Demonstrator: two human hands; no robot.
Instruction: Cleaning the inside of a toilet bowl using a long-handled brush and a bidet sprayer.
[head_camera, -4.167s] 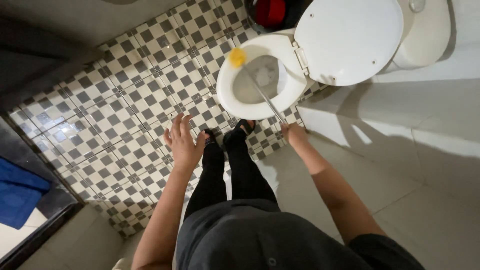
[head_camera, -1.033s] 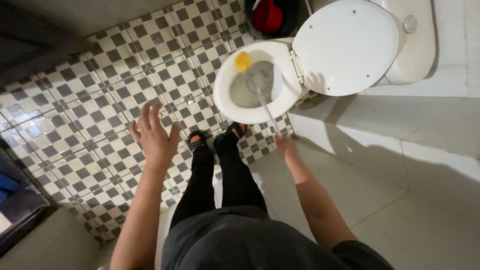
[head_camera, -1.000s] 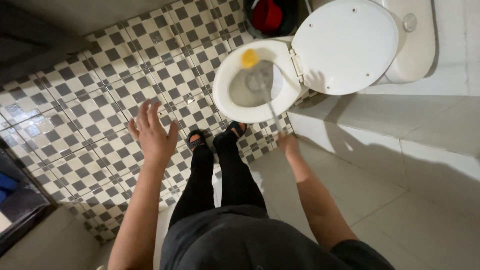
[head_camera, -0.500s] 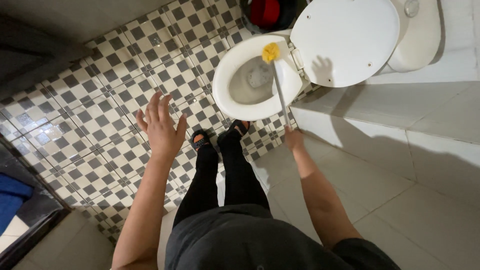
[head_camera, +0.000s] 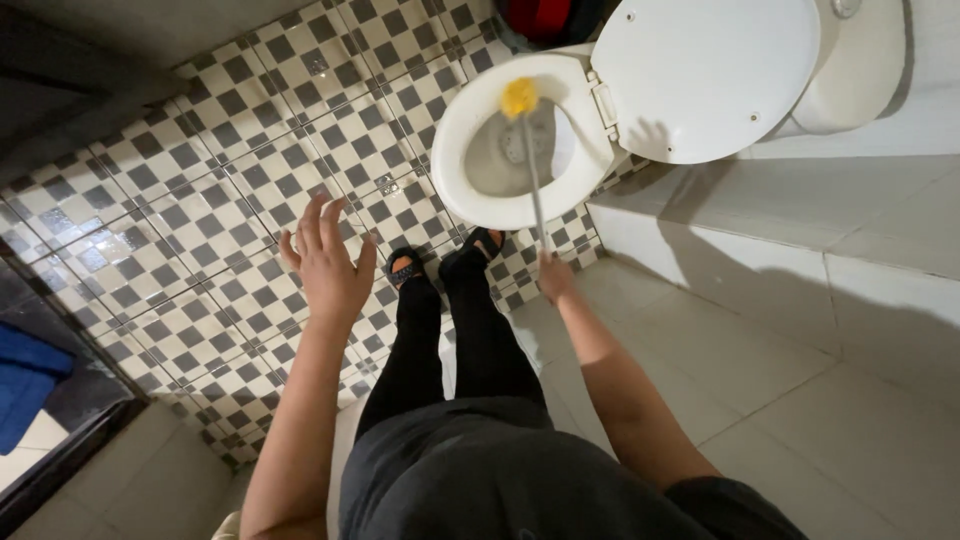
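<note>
My right hand (head_camera: 553, 277) grips the thin handle of a toilet brush (head_camera: 531, 170). Its yellow head (head_camera: 519, 97) is at the far rim of the white toilet bowl (head_camera: 470, 180). The toilet lid (head_camera: 710, 75) stands raised against the tank (head_camera: 855, 60). My left hand (head_camera: 325, 262) hovers over the checkered floor with fingers spread, holding nothing. My legs in black trousers and black sandals (head_camera: 405, 268) stand just in front of the bowl.
The floor is black-and-white checkered tile (head_camera: 200, 200). A raised white tiled ledge (head_camera: 800, 250) runs along the right. A red object (head_camera: 540, 15) sits behind the toilet. A dark door frame (head_camera: 60, 460) and blue cloth (head_camera: 25, 385) lie at the lower left.
The brush head has travelled around the bowl's rim, from the left edge to the far edge. My left hand lifted and shifted slightly right; the view moved a little.
</note>
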